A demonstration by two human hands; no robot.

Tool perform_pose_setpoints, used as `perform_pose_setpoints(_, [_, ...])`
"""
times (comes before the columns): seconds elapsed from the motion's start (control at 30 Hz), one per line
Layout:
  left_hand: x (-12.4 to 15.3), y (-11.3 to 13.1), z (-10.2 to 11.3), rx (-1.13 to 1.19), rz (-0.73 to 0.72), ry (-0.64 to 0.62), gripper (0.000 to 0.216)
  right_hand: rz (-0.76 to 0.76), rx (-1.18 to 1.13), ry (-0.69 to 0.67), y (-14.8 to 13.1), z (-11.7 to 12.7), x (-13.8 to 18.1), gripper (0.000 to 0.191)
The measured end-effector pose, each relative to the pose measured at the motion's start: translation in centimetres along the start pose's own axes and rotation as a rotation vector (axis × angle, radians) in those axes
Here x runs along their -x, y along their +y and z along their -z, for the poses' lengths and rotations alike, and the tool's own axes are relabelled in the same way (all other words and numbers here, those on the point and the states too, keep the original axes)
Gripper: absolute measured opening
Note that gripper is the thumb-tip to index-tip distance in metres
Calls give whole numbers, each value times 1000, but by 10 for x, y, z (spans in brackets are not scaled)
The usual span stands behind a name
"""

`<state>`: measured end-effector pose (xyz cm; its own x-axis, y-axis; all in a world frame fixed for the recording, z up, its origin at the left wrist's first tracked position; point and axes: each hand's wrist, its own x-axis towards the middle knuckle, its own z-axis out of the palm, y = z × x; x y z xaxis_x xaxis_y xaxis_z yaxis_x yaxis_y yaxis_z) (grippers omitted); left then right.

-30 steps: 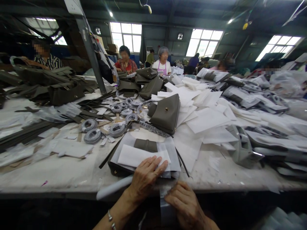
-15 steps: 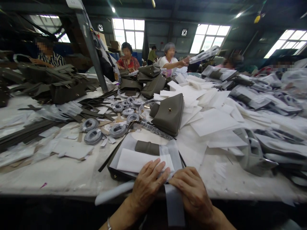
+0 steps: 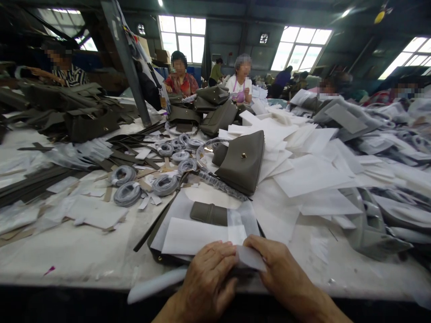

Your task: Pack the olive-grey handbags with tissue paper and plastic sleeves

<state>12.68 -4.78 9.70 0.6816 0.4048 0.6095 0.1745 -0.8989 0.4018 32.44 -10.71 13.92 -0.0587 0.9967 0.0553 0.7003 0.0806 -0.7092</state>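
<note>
A dark olive handbag (image 3: 153, 258) lies flat at the table's near edge. Translucent wrapping paper (image 3: 178, 202), a white foam sheet (image 3: 195, 233) and an olive flap or strap piece (image 3: 208, 213) rest on it. My left hand (image 3: 210, 273) presses down at the bag's near side, fingers stretched over the foam sheet's edge, thumb lower. Between thumb and fingers, my right hand (image 3: 281, 264) pinches a translucent paper strip (image 3: 249, 258), folded up over the near edge. A pale rounded tube (image 3: 156, 285) sticks out left of my left hand.
Another olive handbag (image 3: 240, 161) stands just beyond. Coiled wrapped straps (image 3: 128, 194) lie to the left, stacked white foam sheets (image 3: 313, 172) to the right, and olive bags (image 3: 90, 125) at far left. A metal post (image 3: 129, 67) rises behind. Several people work across the table.
My right hand has brought the hanging paper strip up over the bag's near edge. My left hand has slid lower. Across the table, a person's outstretched arm has drawn back.
</note>
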Motion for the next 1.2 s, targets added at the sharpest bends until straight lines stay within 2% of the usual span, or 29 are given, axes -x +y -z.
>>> perform_pose_setpoints(0.1, [-5, 5, -6, 46, 139, 86, 19, -62, 21, -33, 0, 6, -18, 16])
perform_pose_setpoints(0.2, [-7, 5, -22, -25, 225, 153, 11, -106, 82, -23, 6, 6, -35, 19])
perform_pose_setpoints(0.33, [-10, 2, -35, -159, 245, 185, 16, -98, 102, 5, 20, 0, -53, 15])
perform_pose_setpoints(0.53, [-12, 0, -34, -287, 245, 184, 18, -135, 131, 74, 31, -14, -58, 8])
perform_pose_setpoints(0.6, [-11, -1, -32, -272, 216, 158, 15, -145, 124, 108, 31, -17, -57, 11])
perform_pose_setpoints(0.73, [-7, -5, -28, -277, 100, 125, 22, -178, 130, 135, 33, -19, -58, 14])
perform_pose_setpoints(0.9, [-6, -10, -22, -333, -128, 67, 31, -161, 236, 166, 35, -18, -64, 13])
perform_pose_setpoints(0.97, [-6, -11, -20, -344, -143, 47, 31, -147, 268, 181, 34, -20, -67, 13])
perform_pose_setpoints(1.1, [-5, -16, -20, -419, -192, 67, 37, -149, 277, 266, 30, -19, -72, 10])
perform_pose_setpoints(1.2, [-4, -26, -21, -496, -281, 115, 36, -172, 289, 346, 31, -6, -65, 8])
